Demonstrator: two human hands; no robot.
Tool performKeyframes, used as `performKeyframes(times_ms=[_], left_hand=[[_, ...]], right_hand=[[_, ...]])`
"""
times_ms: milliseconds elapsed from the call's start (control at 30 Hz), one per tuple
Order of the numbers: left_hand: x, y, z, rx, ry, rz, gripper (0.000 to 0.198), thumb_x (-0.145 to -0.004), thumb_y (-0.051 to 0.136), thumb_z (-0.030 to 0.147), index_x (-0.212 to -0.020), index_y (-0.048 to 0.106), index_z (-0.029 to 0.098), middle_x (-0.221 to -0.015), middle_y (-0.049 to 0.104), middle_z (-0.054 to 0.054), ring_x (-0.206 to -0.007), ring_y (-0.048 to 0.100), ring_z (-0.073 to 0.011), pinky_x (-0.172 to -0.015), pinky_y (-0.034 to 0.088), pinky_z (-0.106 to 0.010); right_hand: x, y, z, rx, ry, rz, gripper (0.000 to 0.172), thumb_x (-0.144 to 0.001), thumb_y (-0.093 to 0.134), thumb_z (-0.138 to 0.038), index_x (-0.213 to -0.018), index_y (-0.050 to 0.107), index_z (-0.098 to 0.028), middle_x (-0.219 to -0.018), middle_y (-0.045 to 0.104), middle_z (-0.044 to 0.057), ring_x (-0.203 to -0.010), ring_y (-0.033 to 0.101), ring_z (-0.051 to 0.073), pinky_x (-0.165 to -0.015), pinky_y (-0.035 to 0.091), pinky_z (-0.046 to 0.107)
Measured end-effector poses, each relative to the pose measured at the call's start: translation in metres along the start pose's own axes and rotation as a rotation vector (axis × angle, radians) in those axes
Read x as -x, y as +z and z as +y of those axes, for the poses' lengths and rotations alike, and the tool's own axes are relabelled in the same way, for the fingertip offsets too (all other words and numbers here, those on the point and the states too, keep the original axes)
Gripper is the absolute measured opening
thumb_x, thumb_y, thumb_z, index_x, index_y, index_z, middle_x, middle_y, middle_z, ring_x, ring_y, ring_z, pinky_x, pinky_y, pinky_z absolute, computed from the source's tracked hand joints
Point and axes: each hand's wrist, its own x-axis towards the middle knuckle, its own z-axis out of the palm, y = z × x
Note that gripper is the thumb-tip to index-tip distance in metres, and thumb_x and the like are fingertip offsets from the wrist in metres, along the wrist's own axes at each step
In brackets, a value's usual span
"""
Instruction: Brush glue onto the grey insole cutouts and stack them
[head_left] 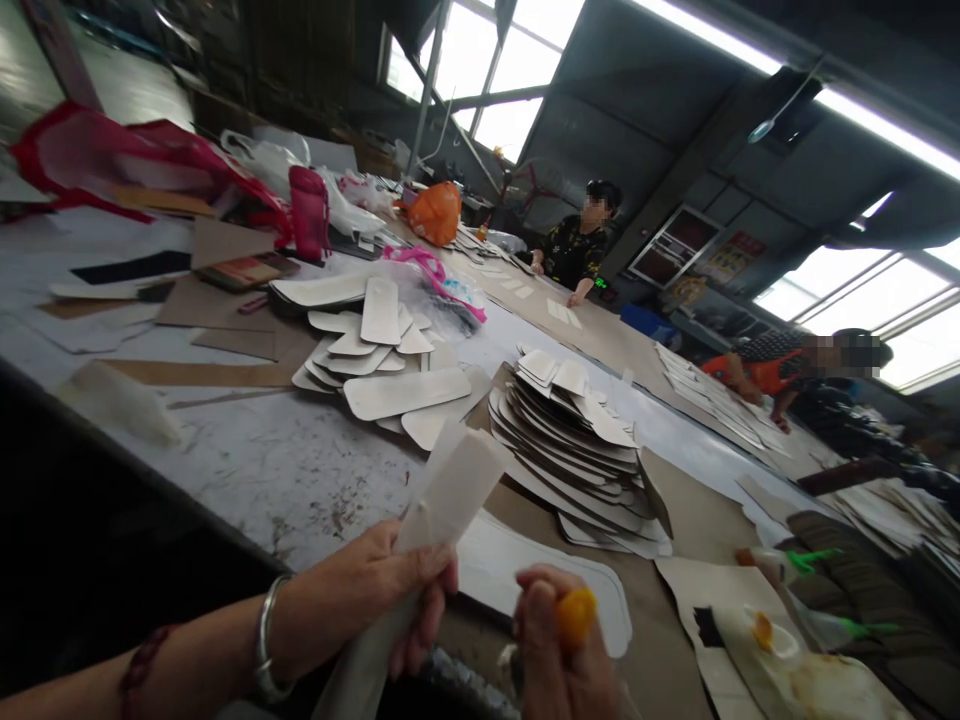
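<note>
My left hand [382,590] is closed around a long, pale, slightly translucent strip [461,485], which slants up toward the table and hangs down below my fingers. My right hand [551,650] is closed on a tool with an orange-yellow end [576,618]; the rest of it is mostly hidden by my fingers, so its kind is unclear. Behind both hands a white panel with rounded corners [551,575] lies flat on brown board. A tall stack of similar pale curved panels [562,460] stands just beyond, beside a loose heap of smaller pale pieces [405,392].
At the right lie a stained bag [817,690] and bottles with green nozzles [825,625]. A pink bottle [307,215], red bag [142,165] and orange bag [435,213] are farther left. Two people, one in a patterned shirt [574,250], work along the far table side.
</note>
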Motion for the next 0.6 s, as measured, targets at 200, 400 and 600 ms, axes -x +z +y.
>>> performKeyframes(times_ms=[200,400,600], left_hand=[[0.006,0.01,-0.018,0.07,0.007,-0.072,0.049,-0.067,0.062,0.058,-0.064,0.063,0.01,-0.051,0.059,-0.003,-0.042,0.052,-0.0091,-0.042,0.041,-0.018],[0.004,0.011,-0.031,0.064,0.012,-0.052,0.049,-0.069,0.061,0.058,-0.083,0.067,0.011,-0.055,0.061,-0.002,-0.045,0.056,-0.0111,-0.045,0.044,-0.02],[0.002,0.007,-0.052,0.124,0.134,-0.025,0.048,-0.068,0.063,0.057,-0.071,0.067,0.01,-0.06,0.064,-0.005,-0.051,0.057,-0.0132,-0.051,0.048,-0.023]], right_hand=[[0.019,0.029,-0.001,-0.458,0.429,-0.305,0.034,-0.071,0.062,-0.053,-0.075,0.05,-0.021,-0.046,0.044,-0.009,-0.036,0.04,0.009,-0.038,0.036,0.022],[0.024,0.022,0.003,-0.342,0.357,-0.177,0.034,-0.071,0.063,-0.049,-0.063,0.049,-0.019,-0.048,0.043,-0.007,-0.042,0.038,0.007,-0.041,0.035,0.02],[0.028,0.02,-0.002,-0.286,0.352,-0.145,0.038,-0.073,0.059,-0.054,-0.061,0.052,-0.018,-0.046,0.04,-0.007,-0.041,0.036,0.007,-0.037,0.03,0.019]])
